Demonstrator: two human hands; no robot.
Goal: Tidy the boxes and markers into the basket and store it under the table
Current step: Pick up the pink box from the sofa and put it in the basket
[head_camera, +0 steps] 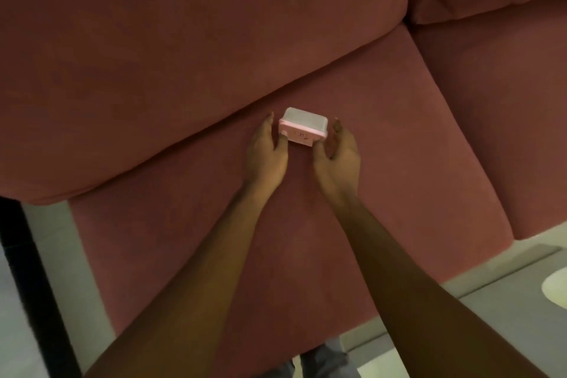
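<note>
A small pink box (302,127) with a whitish lid sits on the seat cushion of a dusty-red sofa (383,138), close to the crease below the back cushion. My left hand (267,153) is at the box's left end, thumb touching its front corner, fingers along its side. At the right end, my right hand (336,152) cups the box with its fingers curved and the thumb on the front corner. The box rests on the cushion between both hands. No basket or markers are in view.
The sofa's back cushion (153,55) rises on the left, and a second seat cushion (506,101) lies to the right. Pale floor (460,301) shows below the seat's edge. A dark vertical bar (27,270) stands at the lower left.
</note>
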